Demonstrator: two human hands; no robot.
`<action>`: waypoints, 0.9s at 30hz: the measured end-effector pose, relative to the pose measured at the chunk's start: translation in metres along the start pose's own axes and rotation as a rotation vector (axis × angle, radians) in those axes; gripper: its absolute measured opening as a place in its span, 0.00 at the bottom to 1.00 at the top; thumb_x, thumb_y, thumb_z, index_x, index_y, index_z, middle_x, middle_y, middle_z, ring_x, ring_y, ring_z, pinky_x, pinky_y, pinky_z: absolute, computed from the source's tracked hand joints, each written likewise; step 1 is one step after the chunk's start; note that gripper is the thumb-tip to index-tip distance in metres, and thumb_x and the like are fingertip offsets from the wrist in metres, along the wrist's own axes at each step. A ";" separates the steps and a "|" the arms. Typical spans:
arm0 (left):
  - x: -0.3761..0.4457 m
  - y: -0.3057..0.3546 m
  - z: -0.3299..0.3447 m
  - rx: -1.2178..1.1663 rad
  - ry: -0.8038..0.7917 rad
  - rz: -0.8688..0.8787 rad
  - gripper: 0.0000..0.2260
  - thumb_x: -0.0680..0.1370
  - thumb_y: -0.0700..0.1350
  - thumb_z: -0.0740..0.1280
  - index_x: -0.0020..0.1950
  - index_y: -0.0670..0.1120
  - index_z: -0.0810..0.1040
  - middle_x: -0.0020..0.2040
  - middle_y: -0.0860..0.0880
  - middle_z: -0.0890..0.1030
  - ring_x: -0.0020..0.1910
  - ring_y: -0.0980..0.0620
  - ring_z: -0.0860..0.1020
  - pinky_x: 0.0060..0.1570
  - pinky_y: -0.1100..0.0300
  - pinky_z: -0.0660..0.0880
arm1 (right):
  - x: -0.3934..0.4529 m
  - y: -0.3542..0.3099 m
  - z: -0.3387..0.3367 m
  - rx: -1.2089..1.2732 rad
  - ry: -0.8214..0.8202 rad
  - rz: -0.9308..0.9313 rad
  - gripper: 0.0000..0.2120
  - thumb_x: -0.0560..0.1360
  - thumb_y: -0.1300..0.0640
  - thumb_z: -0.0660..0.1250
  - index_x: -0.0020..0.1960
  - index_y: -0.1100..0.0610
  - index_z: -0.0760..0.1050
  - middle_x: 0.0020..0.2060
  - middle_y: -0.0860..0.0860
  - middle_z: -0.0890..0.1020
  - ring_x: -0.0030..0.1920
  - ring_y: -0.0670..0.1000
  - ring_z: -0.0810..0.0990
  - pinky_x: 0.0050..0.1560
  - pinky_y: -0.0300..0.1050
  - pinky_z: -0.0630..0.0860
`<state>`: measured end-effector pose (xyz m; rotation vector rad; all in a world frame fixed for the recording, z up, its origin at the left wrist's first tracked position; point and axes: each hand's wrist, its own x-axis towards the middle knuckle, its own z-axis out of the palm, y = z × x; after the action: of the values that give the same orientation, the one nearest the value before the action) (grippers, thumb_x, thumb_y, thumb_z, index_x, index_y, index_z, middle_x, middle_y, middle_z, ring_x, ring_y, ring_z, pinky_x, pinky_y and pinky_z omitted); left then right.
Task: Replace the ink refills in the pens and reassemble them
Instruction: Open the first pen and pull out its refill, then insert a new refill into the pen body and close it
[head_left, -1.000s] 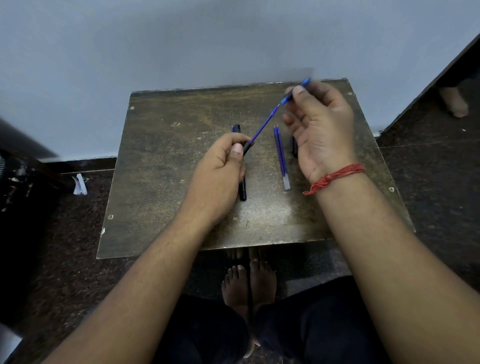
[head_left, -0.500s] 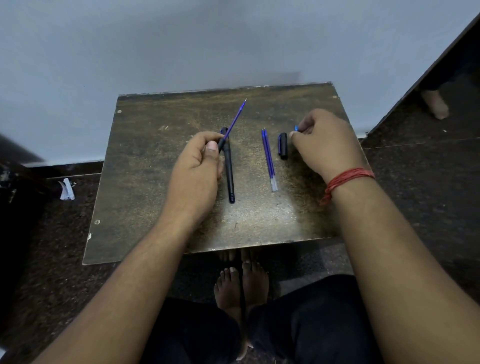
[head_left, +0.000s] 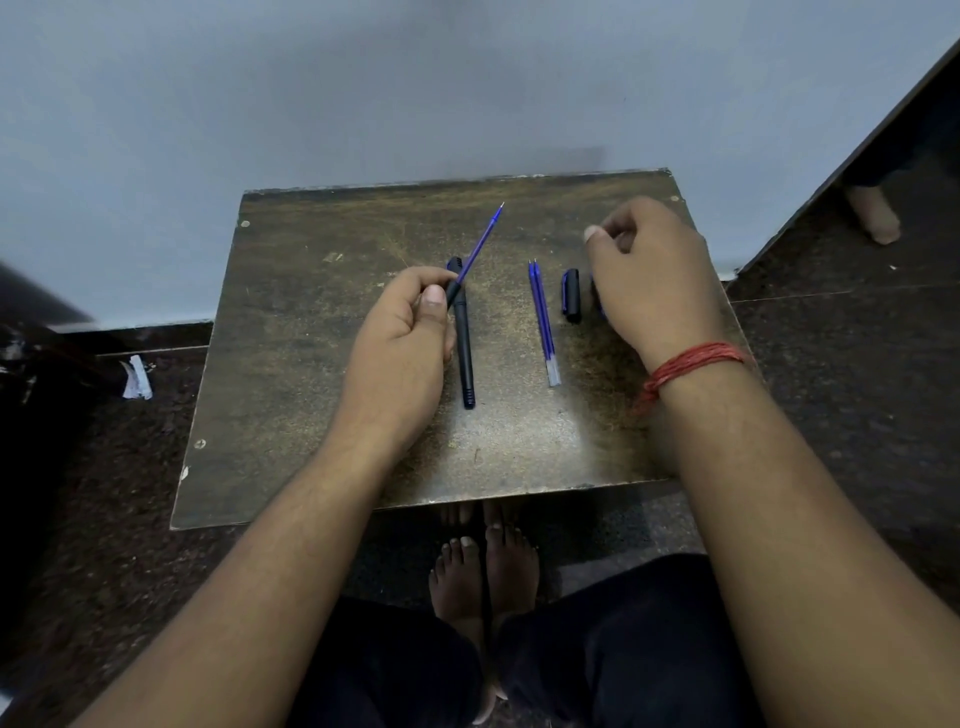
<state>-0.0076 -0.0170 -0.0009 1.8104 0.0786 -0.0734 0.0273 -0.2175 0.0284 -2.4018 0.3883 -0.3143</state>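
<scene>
Worn brown counter, left hand grip pinching a pen barrel with blue refill angled up-right away from the person, black pen lengthwise beside it, two refills parallel, black cap, right hand loosely curled, grip contents unclear.

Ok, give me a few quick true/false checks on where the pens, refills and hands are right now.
1. The left hand holds a pen body with a refill sticking out. True.
2. A black pen lies on the table. True.
3. The spare refills lie left of the black pen. False: they lie to its right.
4. The cap is in the right hand. False: it lies on the table beside that hand.
</scene>
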 end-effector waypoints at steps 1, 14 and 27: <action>0.000 0.000 0.000 0.003 0.000 0.001 0.12 0.87 0.49 0.56 0.56 0.55 0.79 0.33 0.55 0.71 0.26 0.59 0.65 0.30 0.58 0.62 | -0.004 -0.007 0.001 0.068 -0.011 -0.005 0.08 0.80 0.48 0.64 0.48 0.51 0.77 0.37 0.43 0.77 0.38 0.44 0.76 0.37 0.40 0.70; -0.001 0.002 0.004 0.003 -0.018 0.028 0.12 0.87 0.47 0.56 0.57 0.53 0.79 0.30 0.55 0.71 0.25 0.60 0.66 0.29 0.60 0.62 | -0.038 -0.044 0.042 0.624 -0.318 0.122 0.14 0.76 0.47 0.71 0.40 0.56 0.76 0.31 0.49 0.77 0.30 0.46 0.72 0.33 0.43 0.67; -0.004 0.003 0.007 0.026 -0.052 0.029 0.11 0.87 0.47 0.58 0.54 0.55 0.80 0.30 0.55 0.71 0.25 0.61 0.67 0.28 0.65 0.63 | -0.025 -0.031 0.026 0.892 -0.207 0.270 0.12 0.78 0.56 0.70 0.36 0.53 0.74 0.27 0.47 0.76 0.26 0.45 0.70 0.22 0.35 0.64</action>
<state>-0.0110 -0.0247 0.0009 1.8343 0.0151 -0.1011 0.0188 -0.1705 0.0263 -1.4700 0.3677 -0.0777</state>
